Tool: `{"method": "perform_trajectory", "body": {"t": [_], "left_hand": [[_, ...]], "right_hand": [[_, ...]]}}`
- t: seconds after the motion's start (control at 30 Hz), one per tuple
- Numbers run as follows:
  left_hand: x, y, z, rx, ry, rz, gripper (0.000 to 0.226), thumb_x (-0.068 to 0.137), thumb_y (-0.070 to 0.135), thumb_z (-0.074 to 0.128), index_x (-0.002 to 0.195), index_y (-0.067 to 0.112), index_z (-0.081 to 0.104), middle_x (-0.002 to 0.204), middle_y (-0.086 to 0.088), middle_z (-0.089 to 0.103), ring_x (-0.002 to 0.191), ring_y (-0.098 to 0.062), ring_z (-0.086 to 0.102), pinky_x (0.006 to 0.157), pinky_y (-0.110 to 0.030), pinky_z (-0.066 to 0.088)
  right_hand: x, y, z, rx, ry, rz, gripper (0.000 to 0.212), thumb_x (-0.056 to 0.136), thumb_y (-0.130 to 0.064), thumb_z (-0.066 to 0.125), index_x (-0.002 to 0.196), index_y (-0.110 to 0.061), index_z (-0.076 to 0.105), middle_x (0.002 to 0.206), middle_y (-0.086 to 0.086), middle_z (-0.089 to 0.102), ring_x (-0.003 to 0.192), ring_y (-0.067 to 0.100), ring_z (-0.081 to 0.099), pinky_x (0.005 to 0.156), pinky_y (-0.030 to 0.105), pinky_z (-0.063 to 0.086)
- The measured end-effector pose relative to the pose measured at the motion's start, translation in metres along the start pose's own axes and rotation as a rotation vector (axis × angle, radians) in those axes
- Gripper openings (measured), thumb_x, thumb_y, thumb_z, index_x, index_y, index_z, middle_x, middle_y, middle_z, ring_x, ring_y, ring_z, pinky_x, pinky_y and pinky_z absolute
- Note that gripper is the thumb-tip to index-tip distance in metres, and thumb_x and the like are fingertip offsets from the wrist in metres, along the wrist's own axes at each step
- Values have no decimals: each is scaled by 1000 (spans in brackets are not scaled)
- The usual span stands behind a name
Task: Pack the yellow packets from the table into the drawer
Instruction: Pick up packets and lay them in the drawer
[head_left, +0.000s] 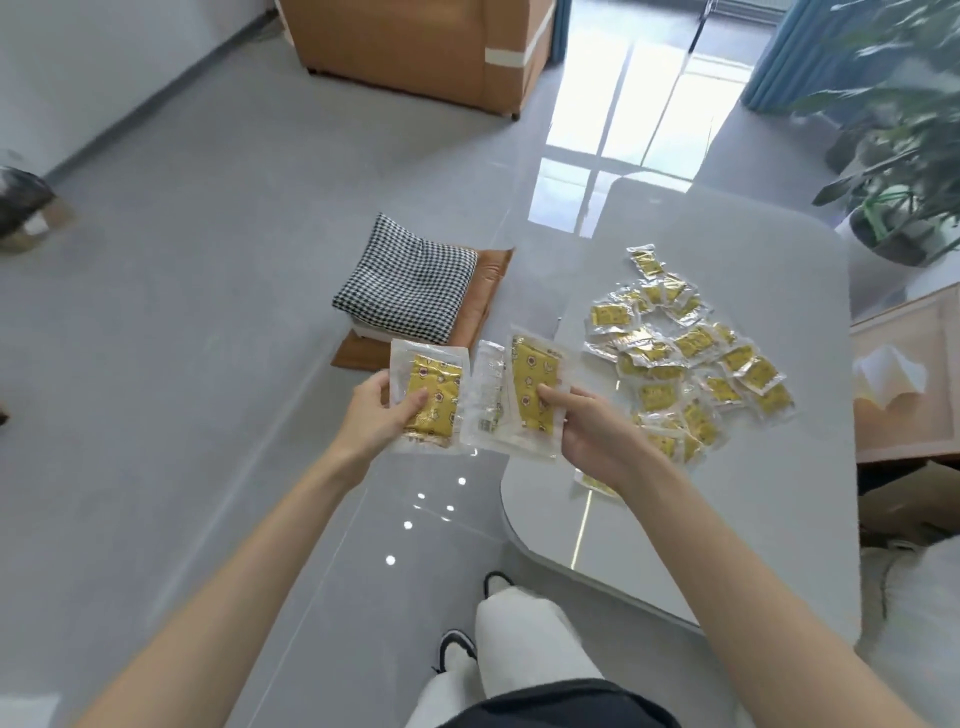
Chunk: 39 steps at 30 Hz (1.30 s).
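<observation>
**Q:** Nearest the viewer, what do the hands hold?
**A:** The left hand (384, 410) pinches a single yellow packet (434, 402) between thumb and fingers, out over the floor (182, 364) just left of the table's near corner. The right hand (587, 431) grips a small fanned stack of packets (530, 395), thumb on top. The hands are close together, with the packet edges almost meeting.

**Q:** And the remaining stock?
**A:** Farther right, a loose pile (685, 364) of overlapping packets lies on the grey table (727, 519). The drawer is not in view.

**Q:** Beyond that?
**A:** A houndstooth cushion (410, 283) sits on the floor, left of the table's far part.

**Q:** How is the step in hand best done?
**A:** Probably by squaring the single packet onto the stack, faces aligned, so that one hand carries a flat bundle. The clear film looks slippery, so a firm grip across the middle should stop the fan sliding apart. Modest batches are likely safer than an overfull hand.
</observation>
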<state>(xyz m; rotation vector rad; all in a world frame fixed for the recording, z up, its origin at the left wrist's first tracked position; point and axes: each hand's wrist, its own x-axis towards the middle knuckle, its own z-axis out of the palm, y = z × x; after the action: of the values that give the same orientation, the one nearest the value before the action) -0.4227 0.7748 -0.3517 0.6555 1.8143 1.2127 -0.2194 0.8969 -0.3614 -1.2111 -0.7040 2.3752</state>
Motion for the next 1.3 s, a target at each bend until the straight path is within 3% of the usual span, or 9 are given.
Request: {"method": "perform_trajectory", "body": {"t": [0.17,0.4,0.63,0.77,0.83,0.93,1.0,1.13,1.3], "left_hand": [[57,15,-28,4,-63,-16,22,89,15,63,111,13,60,108,-7,69,97,-22,68,84,-36,56],[166,46,-55,26,-177,-23,19,89,15,64,108,15,63,99,1,71,83,-10,69,61,-17,56],[268,87,-67,86,-274,-69,15,88,18,65,99,27,64,95,2,72,80,-12,70,58,-23,57],[321,104,-60,116,-312,-99,21,84,19,69,103,27,65,101,-2,71,91,-18,68,72,-32,58],[350,110,-52,147,-388,-119,18,84,19,70,97,30,67,101,-4,72,93,-22,68,76,-36,58],[393,116,-33,218,-520,-89,18,85,19,69,98,30,65,97,4,71,89,-13,68,63,-18,56],[423,118,-18,303,-589,-78,26,86,25,67,112,26,63,98,6,70,86,-6,66,59,-12,50],[483,114,19,416,-740,-146,38,93,32,57,128,19,56,115,-5,67,92,-15,66,78,-28,55],[542,98,69,518,-925,-267,36,98,27,48,132,17,54,117,-1,66,96,-20,66,89,-33,51]], "right_hand": [[45,-9,34,9,-10,3,21,93,0,52,112,2,62,108,17,70,89,26,71,74,36,61],[143,-39,69,-2,-14,-5,25,94,-3,52,116,3,61,116,20,67,96,28,70,84,41,58],[223,-88,115,78,-38,-48,21,95,-1,49,110,-1,62,105,13,72,94,25,71,87,41,56],[253,-112,121,141,14,-66,25,95,0,49,118,1,58,107,13,71,93,24,71,80,37,59],[270,-121,119,195,56,-78,23,95,-1,49,115,0,60,104,13,72,91,23,72,77,35,59],[295,-129,112,256,180,-107,28,95,-2,51,121,2,57,112,17,68,95,25,70,78,35,60],[309,-132,105,304,281,-137,31,95,-1,51,126,3,54,121,20,64,100,28,66,79,36,59],[332,-136,87,485,460,-213,32,95,0,49,126,4,54,112,17,66,96,27,66,71,33,60],[354,-133,58,761,680,-367,32,95,3,46,126,1,52,100,13,69,81,21,71,67,32,61]]}}
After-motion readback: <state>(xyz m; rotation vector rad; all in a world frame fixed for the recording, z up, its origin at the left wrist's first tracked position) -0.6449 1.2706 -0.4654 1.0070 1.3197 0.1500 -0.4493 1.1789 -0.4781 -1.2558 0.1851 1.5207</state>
